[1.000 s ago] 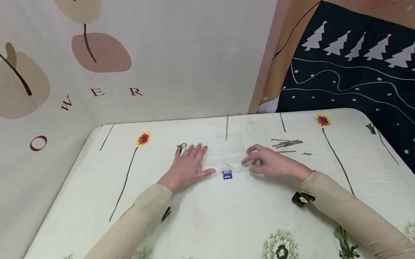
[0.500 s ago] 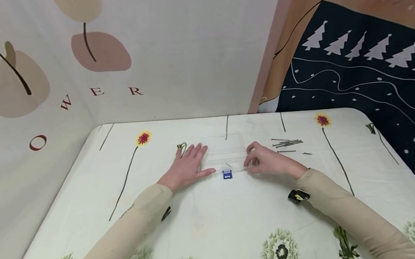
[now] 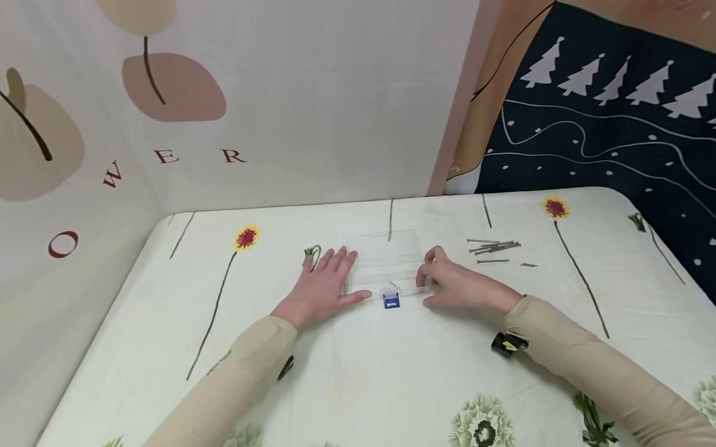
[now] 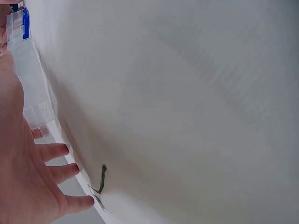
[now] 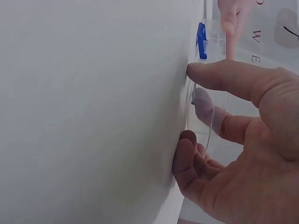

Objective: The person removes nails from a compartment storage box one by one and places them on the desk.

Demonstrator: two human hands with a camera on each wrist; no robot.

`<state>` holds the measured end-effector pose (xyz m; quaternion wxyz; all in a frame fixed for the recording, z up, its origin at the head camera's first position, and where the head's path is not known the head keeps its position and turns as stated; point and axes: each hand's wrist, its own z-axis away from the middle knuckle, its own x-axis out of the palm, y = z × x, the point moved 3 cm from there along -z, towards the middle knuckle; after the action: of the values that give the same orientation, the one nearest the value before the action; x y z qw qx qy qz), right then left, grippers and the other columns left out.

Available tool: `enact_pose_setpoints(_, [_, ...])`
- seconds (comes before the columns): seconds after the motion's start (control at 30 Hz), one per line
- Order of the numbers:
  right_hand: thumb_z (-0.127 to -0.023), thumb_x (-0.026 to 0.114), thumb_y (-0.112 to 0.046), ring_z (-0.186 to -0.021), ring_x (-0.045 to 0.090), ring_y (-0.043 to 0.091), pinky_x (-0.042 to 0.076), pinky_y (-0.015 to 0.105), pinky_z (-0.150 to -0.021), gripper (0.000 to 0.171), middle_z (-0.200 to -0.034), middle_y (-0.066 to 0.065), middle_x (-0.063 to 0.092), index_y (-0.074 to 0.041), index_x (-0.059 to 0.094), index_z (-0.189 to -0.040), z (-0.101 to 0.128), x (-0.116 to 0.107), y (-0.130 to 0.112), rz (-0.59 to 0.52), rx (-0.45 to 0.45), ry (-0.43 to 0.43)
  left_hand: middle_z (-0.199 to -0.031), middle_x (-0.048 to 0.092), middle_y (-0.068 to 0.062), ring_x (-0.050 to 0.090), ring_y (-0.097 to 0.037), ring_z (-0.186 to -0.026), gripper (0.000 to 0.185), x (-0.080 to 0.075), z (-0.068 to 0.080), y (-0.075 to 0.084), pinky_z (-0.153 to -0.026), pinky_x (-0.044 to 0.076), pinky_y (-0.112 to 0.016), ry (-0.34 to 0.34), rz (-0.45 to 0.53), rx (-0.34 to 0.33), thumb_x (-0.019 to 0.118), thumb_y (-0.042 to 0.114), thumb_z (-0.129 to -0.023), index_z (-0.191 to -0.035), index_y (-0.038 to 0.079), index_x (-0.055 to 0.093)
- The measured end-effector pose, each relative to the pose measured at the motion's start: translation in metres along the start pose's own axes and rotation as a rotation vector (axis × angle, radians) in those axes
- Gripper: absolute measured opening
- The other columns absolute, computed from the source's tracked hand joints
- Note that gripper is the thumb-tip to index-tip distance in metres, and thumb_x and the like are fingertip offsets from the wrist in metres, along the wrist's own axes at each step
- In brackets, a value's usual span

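Note:
A clear plastic box (image 3: 372, 270) with a blue latch (image 3: 391, 301) lies in the middle of the table, its clear lid (image 3: 383, 244) folded back. My left hand (image 3: 323, 289) rests at its left side, fingers spread and thumb along the front corner. My right hand (image 3: 458, 284) is at the right end. In the right wrist view, its index fingertip (image 5: 202, 102) shows through the clear wall, beside a small grey nail (image 5: 194, 94). The thumb (image 5: 205, 74) is apart from it, outside the box. Another small nail (image 3: 394, 284) shows near the front of the box.
To the right lie several long nails (image 3: 495, 246), with one long nail (image 3: 492, 261) apart and small nails (image 3: 529, 265) nearby. A flower-printed white cloth (image 3: 343, 400) covers the table. Printed fabric (image 3: 327, 103) hangs behind it.
My right hand has shifted slightly left, and its index finger has bent down at the box's right end while the thumb has moved apart. My left hand has stayed put.

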<state>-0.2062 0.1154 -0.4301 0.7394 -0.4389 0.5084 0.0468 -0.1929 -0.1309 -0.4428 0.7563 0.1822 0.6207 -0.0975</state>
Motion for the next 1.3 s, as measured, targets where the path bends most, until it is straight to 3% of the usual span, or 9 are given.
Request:
enact_pose_setpoints(0.47, [-0.08,0.07,-0.001,-0.09,0.049,0.023,0.045,0.037,-0.08,0.019,-0.114,0.021,0.031,-0.005,0.056,-0.094,0.001,0.004,-0.001,0.009,-0.007,-0.001,-0.157,0.021,-0.016,0.017,-0.037,-0.143,0.091,-0.001,-0.001,0.0,-0.109,0.013,-0.064,-0.009,-0.007,0.009,0.041,0.071,-0.09,-0.154,0.008,0.023])
enact_pose_setpoints(0.87, [-0.086,0.067,-0.005,-0.102,0.041,0.028,0.038,0.041,-0.087,0.017,-0.114,0.016,0.029,-0.008,0.055,-0.098,0.005,0.005,0.011,-0.167,0.005,-0.016,-0.157,0.022,-0.017,0.019,-0.038,-0.142,0.091,-0.002,0.0,0.002,-0.109,0.014,-0.064,-0.011,-0.017,0.017,0.041,0.07,-0.091,-0.154,0.007,0.024])
enact_pose_setpoints(1.3, [-0.091,0.062,-0.006,-0.103,0.035,0.027,0.035,0.039,-0.084,0.008,-0.109,0.013,0.035,-0.011,0.056,-0.092,0.004,0.003,0.013,-0.246,-0.029,0.027,-0.157,0.021,-0.017,0.018,-0.039,-0.142,0.092,-0.001,-0.001,0.001,-0.109,0.013,-0.063,-0.011,-0.022,0.017,0.04,0.071,-0.09,-0.154,0.007,0.023])
